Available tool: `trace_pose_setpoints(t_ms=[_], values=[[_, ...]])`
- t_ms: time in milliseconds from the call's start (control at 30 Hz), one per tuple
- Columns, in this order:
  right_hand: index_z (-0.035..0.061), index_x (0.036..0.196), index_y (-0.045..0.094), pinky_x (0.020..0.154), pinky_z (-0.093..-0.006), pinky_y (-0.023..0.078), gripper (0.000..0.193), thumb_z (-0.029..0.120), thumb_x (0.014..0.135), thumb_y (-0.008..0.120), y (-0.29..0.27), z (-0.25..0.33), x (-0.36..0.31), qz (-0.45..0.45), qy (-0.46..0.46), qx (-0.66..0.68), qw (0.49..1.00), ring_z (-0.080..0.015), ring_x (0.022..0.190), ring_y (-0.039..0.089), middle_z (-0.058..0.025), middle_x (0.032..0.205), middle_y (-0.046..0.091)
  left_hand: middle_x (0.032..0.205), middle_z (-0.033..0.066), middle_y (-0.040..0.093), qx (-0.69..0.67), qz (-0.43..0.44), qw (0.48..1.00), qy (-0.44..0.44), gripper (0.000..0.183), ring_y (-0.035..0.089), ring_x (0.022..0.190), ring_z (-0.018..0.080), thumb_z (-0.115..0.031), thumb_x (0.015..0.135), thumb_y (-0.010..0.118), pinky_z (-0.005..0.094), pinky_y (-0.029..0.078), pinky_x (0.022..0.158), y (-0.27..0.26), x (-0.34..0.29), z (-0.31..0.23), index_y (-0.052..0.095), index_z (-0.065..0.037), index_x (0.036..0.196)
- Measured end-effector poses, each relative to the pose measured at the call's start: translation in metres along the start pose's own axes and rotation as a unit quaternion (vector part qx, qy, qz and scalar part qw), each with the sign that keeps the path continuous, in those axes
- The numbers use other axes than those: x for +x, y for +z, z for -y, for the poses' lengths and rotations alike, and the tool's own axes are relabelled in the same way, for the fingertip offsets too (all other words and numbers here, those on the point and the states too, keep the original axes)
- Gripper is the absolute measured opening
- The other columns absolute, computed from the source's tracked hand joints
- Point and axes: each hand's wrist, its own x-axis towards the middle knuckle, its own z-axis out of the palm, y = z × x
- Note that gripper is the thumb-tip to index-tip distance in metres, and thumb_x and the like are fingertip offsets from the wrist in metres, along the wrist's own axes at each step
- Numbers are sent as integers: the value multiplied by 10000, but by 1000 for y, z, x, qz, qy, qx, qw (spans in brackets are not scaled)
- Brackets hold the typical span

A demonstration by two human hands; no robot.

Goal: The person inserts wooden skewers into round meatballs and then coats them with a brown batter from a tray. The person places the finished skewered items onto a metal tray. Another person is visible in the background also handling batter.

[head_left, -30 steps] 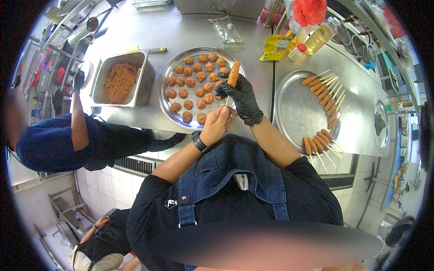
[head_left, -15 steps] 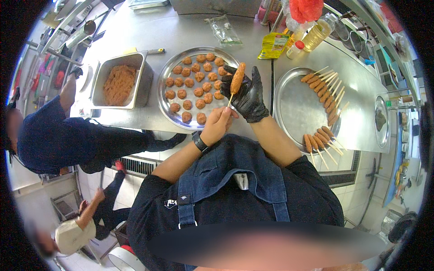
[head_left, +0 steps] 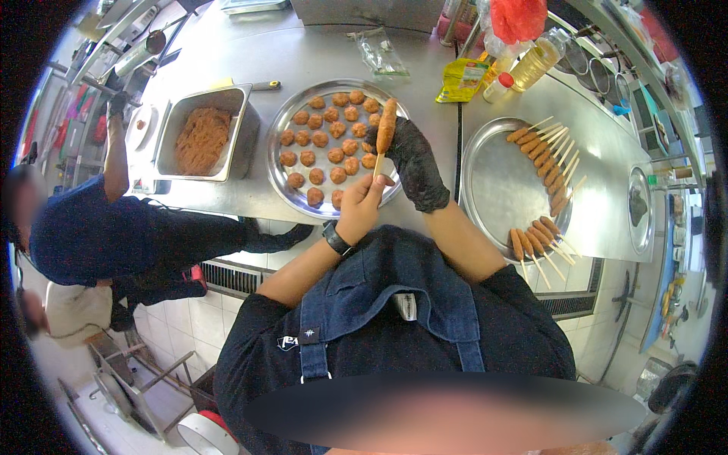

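My left hand, bare with a dark watch at the wrist, pinches the wooden stick of a meat skewer. The skewer stands with its long brown meat part up. My right hand, in a black glove, curls round the meat from behind; dark fingertips show at its left side, and the rest of the fingers are hidden. Just beyond and left of my hands lies a round metal tray with rows of meatballs. On the right, another round tray holds several finished skewers, sticks pointing outward.
A deep metal pan of minced meat sits at left, near a handled tool. Behind are a clear plastic bag, a yellow pouch and an oil bottle. A co-worker in dark blue stands left.
My right hand's spread fingers and thumb have closed in round the meat. The skewer has shifted slightly left and up. At the left, co-workers have moved.
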Motion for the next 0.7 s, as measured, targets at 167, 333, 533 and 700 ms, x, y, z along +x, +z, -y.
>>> trace_pose_setpoints(t_ms=[167,333,533,700], values=[[15,1047,583,778,-272,482,308,166,813,711,3,-3,-8,15,15,-175,984,-128,844,592,-50,931,655,655,-74,464,-99,21,995,-3,258,357,509,6,-248,990,454,185,275,461,0,1,4,593,-45,914],[1,1025,626,746,-275,497,257,163,833,681,-3,-3,-5,31,25,-170,985,-136,809,616,-72,909,680,634,-70,439,-152,55,987,-23,274,346,494,21,-250,993,440,200,269,454,0,-1,1,590,-31,925],[-7,1033,643,745,-266,502,214,116,858,632,-22,-10,-5,50,41,-137,988,-128,840,626,-84,955,684,592,-47,364,-310,111,941,-78,295,328,498,55,-240,998,414,208,280,463,-1,1,2,579,2,959],[-13,1027,637,767,-272,501,212,140,886,595,-28,-19,7,15,30,-116,993,-132,875,614,-82,977,662,587,-41,352,-320,129,935,-80,302,322,499,62,-240,998,411,212,280,467,-3,1,3,579,9,969]])
